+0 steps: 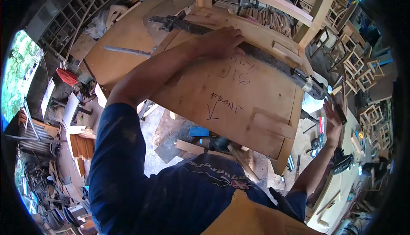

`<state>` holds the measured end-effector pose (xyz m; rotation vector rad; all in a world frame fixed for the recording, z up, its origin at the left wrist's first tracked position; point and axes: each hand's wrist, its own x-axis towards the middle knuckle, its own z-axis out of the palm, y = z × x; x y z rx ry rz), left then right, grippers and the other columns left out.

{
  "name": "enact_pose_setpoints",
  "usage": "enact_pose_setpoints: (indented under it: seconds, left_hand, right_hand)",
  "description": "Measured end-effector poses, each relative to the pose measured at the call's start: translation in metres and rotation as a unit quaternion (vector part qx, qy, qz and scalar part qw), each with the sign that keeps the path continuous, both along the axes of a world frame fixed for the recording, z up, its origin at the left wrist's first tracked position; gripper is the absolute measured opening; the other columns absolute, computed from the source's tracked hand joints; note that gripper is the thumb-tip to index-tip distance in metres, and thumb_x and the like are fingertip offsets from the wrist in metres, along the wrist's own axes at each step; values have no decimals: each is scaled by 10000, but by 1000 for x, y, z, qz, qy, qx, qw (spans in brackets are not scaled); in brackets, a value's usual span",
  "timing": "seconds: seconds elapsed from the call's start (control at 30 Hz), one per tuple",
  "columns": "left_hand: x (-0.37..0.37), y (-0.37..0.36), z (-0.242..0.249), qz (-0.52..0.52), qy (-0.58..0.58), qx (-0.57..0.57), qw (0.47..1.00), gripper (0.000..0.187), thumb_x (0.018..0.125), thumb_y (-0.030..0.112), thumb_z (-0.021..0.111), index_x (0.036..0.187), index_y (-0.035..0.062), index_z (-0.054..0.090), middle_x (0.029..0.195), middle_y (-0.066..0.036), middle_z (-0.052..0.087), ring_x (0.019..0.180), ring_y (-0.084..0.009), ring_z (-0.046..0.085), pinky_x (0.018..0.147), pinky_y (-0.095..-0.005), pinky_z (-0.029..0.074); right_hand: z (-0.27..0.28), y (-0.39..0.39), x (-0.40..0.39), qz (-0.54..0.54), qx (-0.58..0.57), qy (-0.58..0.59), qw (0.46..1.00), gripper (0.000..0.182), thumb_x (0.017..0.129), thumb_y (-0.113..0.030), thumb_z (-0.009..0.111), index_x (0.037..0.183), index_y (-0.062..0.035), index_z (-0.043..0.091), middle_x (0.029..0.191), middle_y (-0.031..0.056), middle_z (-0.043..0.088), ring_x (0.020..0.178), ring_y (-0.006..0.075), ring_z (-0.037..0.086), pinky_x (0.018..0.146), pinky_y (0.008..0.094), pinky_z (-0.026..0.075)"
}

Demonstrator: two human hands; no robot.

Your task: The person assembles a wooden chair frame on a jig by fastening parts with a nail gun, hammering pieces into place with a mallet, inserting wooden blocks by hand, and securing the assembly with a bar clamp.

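A long dark bar clamp [267, 60] lies across a wooden chair frame with a plywood panel [192, 81], which carries handwritten words including "JIG" and "FRONT" with an arrow. My left hand [222, 43] is over the clamp's bar near the far edge, fingers curled over it. At the clamp's right end, my right hand [333, 119] is at the dark turning handle [340, 110], its fingers partly hidden there. The clamp's other jaw [173, 20] sits at the frame's far left corner. Upright wooden legs and a rail [260, 0] rise at the back.
A brown tabletop [115, 66] with a metal bar [127, 51] on it extends to the left. Stacked wood sticks [269, 21] lie behind the frame. Several chair frames [354, 66] crowd the right. Wood scraps and a blue box [199, 131] are below the panel.
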<state>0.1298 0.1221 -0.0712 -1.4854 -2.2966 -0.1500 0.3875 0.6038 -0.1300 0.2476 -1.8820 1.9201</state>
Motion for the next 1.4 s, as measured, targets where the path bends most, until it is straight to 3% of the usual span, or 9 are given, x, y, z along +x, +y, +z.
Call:
enact_pose_setpoints:
  seconds: [0.13, 0.27, 0.33, 0.53, 0.67, 0.83, 1.0, 1.13, 1.4]
  left_hand:
    - [6, -5, 9, -4, 14, -47, 999, 464, 1001, 394, 517, 1175, -30, 593, 1108, -202, 609, 1078, -380, 593, 966, -458, 459]
    - [40, -22, 65, 3, -66, -80, 995, 388, 1016, 351, 495, 1159, 16, 626, 1068, -181, 651, 1041, -360, 627, 917, -441, 493]
    - [31, -44, 62, -102, -50, 3, 994, 336, 1027, 328, 477, 1166, 70, 640, 1084, -155, 669, 1017, -345, 645, 889, -443, 504]
    - [91, -96, 89, -38, -38, 24, 998, 300, 957, 268, 583, 1180, 81, 655, 1044, -151, 695, 959, -287, 658, 846, -400, 506]
    - [117, -100, 84, 118, -281, -137, 942, 273, 1032, 302, 490, 1157, 117, 647, 1021, -145, 695, 995, -332, 649, 854, -450, 501]
    - [134, -105, 56, 20, -145, -84, 986, 209, 995, 275, 555, 1048, 87, 628, 853, -163, 679, 837, -374, 651, 762, -470, 510]
    - [142, -84, 52, -47, -135, -73, 987, 158, 954, 216, 606, 963, 57, 601, 762, -183, 634, 732, -393, 643, 668, -481, 489]
    - [152, -66, 57, -68, -89, -77, 991, 192, 938, 228, 633, 870, 59, 572, 680, -175, 611, 688, -363, 645, 634, -470, 479]
    - [165, -54, 53, -140, -18, -73, 987, 218, 928, 227, 646, 798, 75, 559, 613, -97, 504, 566, -281, 549, 523, -416, 428]
  right_hand:
    - [-1, -5, -15, 52, -79, 76, 993, 745, 803, -13, 653, 1489, -29, 361, 1460, 174, 455, 1349, 283, 472, 1174, 430, 323]
    - [8, 3, 3, -198, -68, 14, 978, 373, 959, -207, 679, 1236, 11, 558, 1177, 118, 599, 1109, 202, 576, 1042, 365, 431]
    - [43, -32, 19, -300, 36, 18, 953, 224, 1009, -225, 613, 1049, -4, 625, 883, 61, 612, 733, 141, 577, 663, 256, 455]
    - [61, -70, 71, -323, 97, -147, 930, 309, 1035, -299, 561, 953, -23, 671, 670, -8, 556, 565, 55, 464, 510, 231, 321]
    - [42, -94, 87, -294, 123, -227, 920, 306, 1015, -327, 595, 938, -40, 669, 662, -12, 544, 558, 59, 452, 506, 229, 309]
    - [23, -79, 106, -353, 142, -248, 891, 270, 1009, -288, 599, 995, -52, 729, 629, -23, 541, 507, 60, 428, 474, 248, 293]
    - [17, -44, 155, -329, 447, -127, 822, 437, 928, 41, 429, 1316, -19, 621, 1082, 56, 673, 666, 74, 443, 585, 207, 364]
    - [31, -70, 153, -369, 79, -194, 905, 246, 974, -50, 542, 1160, 10, 691, 937, 19, 679, 581, 37, 392, 499, 189, 271]
    - [21, -94, 168, -350, 44, -216, 910, 232, 946, -235, 638, 824, -51, 710, 598, -10, 578, 421, 43, 429, 393, 222, 257]
